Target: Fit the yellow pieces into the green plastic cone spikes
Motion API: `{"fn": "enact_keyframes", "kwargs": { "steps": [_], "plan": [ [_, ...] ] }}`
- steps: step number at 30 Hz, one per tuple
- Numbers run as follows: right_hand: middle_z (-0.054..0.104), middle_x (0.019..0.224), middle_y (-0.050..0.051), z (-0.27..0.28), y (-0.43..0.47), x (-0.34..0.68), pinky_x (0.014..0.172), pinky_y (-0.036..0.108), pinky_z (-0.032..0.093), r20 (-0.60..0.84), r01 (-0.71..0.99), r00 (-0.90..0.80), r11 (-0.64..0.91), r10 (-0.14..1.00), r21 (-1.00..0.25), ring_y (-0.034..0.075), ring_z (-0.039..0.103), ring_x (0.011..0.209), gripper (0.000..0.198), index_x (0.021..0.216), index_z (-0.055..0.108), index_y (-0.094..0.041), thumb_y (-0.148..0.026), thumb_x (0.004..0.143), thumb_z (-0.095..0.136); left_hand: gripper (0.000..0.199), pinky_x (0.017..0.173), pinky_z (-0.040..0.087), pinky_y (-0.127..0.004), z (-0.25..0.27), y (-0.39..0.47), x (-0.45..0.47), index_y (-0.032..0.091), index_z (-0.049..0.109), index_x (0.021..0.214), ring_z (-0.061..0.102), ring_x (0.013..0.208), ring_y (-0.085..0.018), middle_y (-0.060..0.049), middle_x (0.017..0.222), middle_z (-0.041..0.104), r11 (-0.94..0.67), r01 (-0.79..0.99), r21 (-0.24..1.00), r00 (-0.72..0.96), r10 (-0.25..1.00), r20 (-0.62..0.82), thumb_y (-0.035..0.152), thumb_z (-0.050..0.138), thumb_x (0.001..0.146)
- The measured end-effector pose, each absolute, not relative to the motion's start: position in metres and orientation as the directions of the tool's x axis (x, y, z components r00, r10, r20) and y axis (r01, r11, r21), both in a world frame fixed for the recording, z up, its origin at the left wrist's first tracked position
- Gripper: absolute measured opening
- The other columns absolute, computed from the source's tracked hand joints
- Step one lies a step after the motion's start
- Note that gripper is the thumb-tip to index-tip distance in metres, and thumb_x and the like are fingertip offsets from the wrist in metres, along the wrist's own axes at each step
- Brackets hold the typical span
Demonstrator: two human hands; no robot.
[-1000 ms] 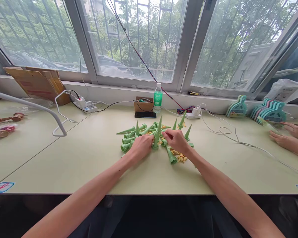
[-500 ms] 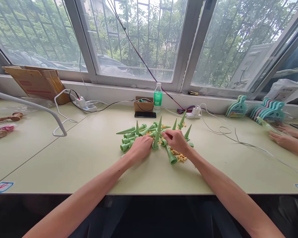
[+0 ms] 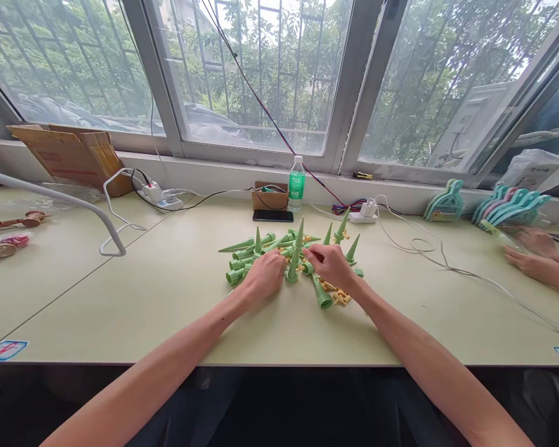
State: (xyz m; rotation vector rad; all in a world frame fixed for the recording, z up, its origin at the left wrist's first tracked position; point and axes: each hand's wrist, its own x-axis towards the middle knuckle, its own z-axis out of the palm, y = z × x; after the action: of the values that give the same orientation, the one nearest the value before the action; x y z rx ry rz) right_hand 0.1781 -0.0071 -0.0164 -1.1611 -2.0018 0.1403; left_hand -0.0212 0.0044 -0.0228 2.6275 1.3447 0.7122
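My left hand (image 3: 265,273) is closed at the left side of a pile of green plastic spikes. Its fingertips are turned away, so whatever they pinch is hidden. Just right of it stands an upright green cone (image 3: 293,266), point up, with small yellow plastic parts around it. My right hand (image 3: 328,264) is also closed, with thumb and fingers drawn together beside this cone. I cannot make out what is in them. Below the right hand lie a hollow green spike (image 3: 325,299) with its open end towards me and several yellow pieces (image 3: 341,297).
Behind the pile are a black phone (image 3: 272,216), a small cardboard box (image 3: 269,200) and a water bottle (image 3: 297,184). White cables (image 3: 470,273) cross the right side. Another person's hands (image 3: 533,257) are at far right near teal hangers (image 3: 512,208). A grey metal bar (image 3: 90,205) juts in from the left.
My hands and the pile look almost unchanged. At far right, the other person's hands have shifted slightly, and a small white object now shows at the edge.
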Motion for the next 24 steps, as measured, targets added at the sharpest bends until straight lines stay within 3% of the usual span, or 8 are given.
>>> {"fn": "enact_keyframes", "kwargs": {
  "steps": [7, 13, 18, 24],
  "plan": [
    [0.030, 0.051, -0.005, -0.017, -0.007, 0.178, 0.051, 0.025, 0.025, 0.593, 0.668, -0.254, 0.582, 0.764, -0.463, 0.010, 0.023, 0.051, 0.042, 0.058, 0.039, -0.020, -0.039, 0.095, 0.043, 0.030, 0.063, 0.043, -0.026, -0.016, 0.006, -0.024, 0.015, 0.061, 0.068, 0.056, 0.066, -0.014, -0.007, 0.085, 0.060, -0.616, 0.700, 0.362, 0.402, 0.758, 0.513, 0.013, 0.041, 0.090],
    [0.033, 0.053, -0.005, -0.013, -0.010, 0.176, 0.053, 0.024, 0.028, 0.603, 0.630, -0.250, 0.600, 0.757, -0.493, 0.010, 0.026, 0.051, 0.043, 0.060, 0.043, -0.020, -0.041, 0.097, 0.041, 0.028, 0.064, 0.047, -0.024, -0.007, 0.001, -0.024, 0.015, 0.067, 0.092, 0.059, 0.066, -0.010, -0.008, 0.105, 0.064, -0.685, 0.627, 0.372, 0.252, 0.630, 0.735, 0.023, 0.041, 0.097],
    [0.039, 0.056, -0.004, -0.010, -0.014, 0.175, 0.054, 0.023, 0.031, 0.630, 0.597, -0.219, 0.613, 0.745, -0.518, 0.010, 0.031, 0.051, 0.040, 0.072, 0.054, -0.018, -0.044, 0.098, 0.039, 0.025, 0.063, 0.049, -0.022, -0.002, -0.008, -0.023, 0.016, 0.068, 0.095, 0.060, 0.064, -0.008, -0.008, 0.105, 0.066, -0.741, 0.604, 0.294, 0.182, 0.488, 0.854, 0.022, 0.044, 0.097],
    [0.046, 0.059, -0.004, -0.010, -0.018, 0.173, 0.052, 0.022, 0.033, 0.658, 0.507, -0.242, 0.671, 0.713, -0.541, 0.010, 0.039, 0.050, 0.033, 0.092, 0.060, -0.018, -0.045, 0.098, 0.042, 0.017, 0.054, 0.045, -0.017, -0.008, -0.009, -0.020, 0.017, 0.066, 0.097, 0.061, 0.063, -0.006, -0.007, 0.102, 0.066, -0.882, 0.460, 0.100, 0.281, 0.251, 0.926, 0.013, 0.050, 0.093]
  ]
}}
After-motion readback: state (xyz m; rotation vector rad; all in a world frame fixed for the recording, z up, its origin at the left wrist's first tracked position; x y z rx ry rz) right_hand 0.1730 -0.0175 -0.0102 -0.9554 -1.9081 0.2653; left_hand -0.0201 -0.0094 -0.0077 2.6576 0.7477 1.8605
